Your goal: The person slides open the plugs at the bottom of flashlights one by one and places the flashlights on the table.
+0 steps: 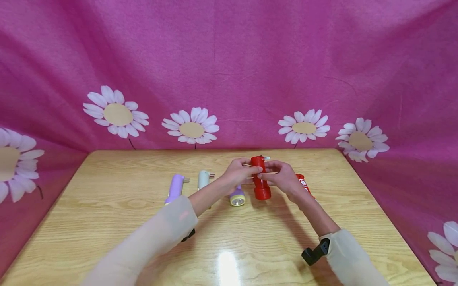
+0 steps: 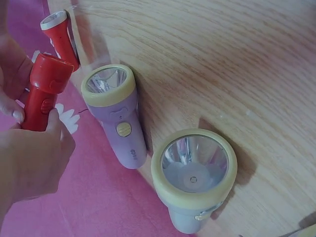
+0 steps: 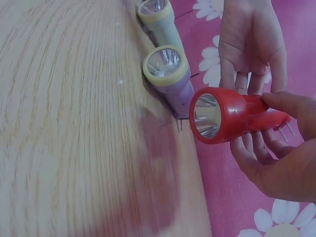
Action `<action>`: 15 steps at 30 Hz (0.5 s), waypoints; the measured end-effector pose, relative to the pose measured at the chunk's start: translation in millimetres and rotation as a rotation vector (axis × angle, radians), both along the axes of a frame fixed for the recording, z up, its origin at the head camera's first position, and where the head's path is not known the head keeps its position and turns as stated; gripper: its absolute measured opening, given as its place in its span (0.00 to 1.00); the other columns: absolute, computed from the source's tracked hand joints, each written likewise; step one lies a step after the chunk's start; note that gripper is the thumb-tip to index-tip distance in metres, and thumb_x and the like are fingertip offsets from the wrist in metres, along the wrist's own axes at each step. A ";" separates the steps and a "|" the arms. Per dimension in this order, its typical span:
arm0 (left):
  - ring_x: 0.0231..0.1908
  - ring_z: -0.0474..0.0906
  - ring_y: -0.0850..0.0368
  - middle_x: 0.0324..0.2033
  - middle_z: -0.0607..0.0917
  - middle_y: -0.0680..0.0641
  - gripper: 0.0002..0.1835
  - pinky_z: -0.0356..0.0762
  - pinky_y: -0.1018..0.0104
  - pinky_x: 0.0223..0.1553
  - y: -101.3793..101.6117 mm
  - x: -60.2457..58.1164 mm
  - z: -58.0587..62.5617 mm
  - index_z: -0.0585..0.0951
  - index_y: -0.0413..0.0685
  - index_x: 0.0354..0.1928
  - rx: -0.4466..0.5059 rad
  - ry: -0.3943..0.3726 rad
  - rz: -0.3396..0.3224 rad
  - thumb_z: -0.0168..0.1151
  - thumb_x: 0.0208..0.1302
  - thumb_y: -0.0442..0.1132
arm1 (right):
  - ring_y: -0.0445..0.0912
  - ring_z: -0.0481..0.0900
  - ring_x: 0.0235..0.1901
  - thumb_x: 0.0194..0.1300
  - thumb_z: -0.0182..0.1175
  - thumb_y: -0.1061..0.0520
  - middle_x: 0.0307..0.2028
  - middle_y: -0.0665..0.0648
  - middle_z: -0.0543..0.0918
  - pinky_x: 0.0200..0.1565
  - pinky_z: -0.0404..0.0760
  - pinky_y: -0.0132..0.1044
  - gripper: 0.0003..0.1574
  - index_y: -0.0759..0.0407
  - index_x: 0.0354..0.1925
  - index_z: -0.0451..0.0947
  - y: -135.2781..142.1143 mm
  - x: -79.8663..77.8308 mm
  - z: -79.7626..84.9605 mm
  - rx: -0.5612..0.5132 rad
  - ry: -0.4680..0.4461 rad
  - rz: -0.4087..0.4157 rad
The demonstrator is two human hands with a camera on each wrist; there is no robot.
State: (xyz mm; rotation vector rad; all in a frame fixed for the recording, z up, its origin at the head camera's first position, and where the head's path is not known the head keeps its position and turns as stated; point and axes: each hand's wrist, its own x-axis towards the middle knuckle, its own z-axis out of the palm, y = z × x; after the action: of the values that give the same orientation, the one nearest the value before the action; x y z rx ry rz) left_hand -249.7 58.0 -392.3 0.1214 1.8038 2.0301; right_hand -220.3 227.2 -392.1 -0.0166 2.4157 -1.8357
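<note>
A red flashlight (image 1: 261,186) is held up above the table between my two hands, its plug prongs sticking out at the far end. In the head view my left hand (image 1: 237,174) grips it from the left, thumb across the body. From the other side my right hand (image 1: 284,178) grips it too, thumb on the body and fingers behind. The left wrist view shows the ribbed switch (image 2: 48,105) beside the left fingers. Its clear lens (image 3: 207,116) faces the right wrist camera, and two metal prongs (image 3: 286,132) show near the right palm.
On the wooden table (image 1: 107,222) lie a purple flashlight (image 1: 176,186), a pale grey-green one (image 1: 203,179) and another purple one (image 1: 237,197), partly behind my left hand. A second red flashlight (image 1: 302,182) lies right of my right hand. Pink flowered cloth (image 1: 243,79) hangs behind.
</note>
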 end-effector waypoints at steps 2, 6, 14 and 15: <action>0.44 0.84 0.46 0.46 0.81 0.38 0.21 0.85 0.58 0.46 1.0 -0.7 -0.9 0.75 0.30 0.57 0.004 -0.005 -0.001 0.66 0.65 0.30 | 0.46 0.79 0.43 0.62 0.67 0.63 0.49 0.64 0.79 0.45 0.84 0.40 0.30 0.73 0.59 0.71 1.2 -0.8 -1.2 -0.007 -0.015 -0.004; 0.45 0.84 0.44 0.46 0.82 0.37 0.20 0.84 0.58 0.46 3.5 -2.9 -3.4 0.75 0.29 0.56 0.002 -0.011 -0.001 0.66 0.65 0.31 | 0.44 0.79 0.41 0.63 0.66 0.63 0.48 0.62 0.78 0.47 0.84 0.41 0.30 0.74 0.60 0.71 1.8 -3.3 -3.2 -0.016 -0.042 -0.020; 0.41 0.84 0.46 0.41 0.84 0.38 0.20 0.85 0.57 0.46 9.3 -5.1 -7.5 0.72 0.30 0.56 -0.006 -0.055 0.022 0.64 0.65 0.30 | 0.43 0.79 0.41 0.65 0.64 0.64 0.47 0.62 0.78 0.47 0.84 0.41 0.29 0.74 0.60 0.70 5.3 -7.3 -9.3 -0.029 -0.072 -0.036; 0.40 0.84 0.47 0.41 0.84 0.37 0.20 0.85 0.57 0.45 10.3 -5.2 -8.4 0.72 0.30 0.56 -0.005 -0.060 0.026 0.64 0.65 0.30 | 0.43 0.79 0.41 0.65 0.64 0.64 0.47 0.63 0.78 0.47 0.85 0.42 0.29 0.75 0.60 0.70 5.9 -7.5 -9.8 -0.032 -0.073 -0.036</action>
State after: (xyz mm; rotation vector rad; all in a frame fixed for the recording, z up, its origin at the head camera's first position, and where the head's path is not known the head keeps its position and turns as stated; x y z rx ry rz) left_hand -254.9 68.3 -400.7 0.0355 1.7824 2.0251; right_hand -227.8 233.1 -401.9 0.0897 2.3525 -1.8557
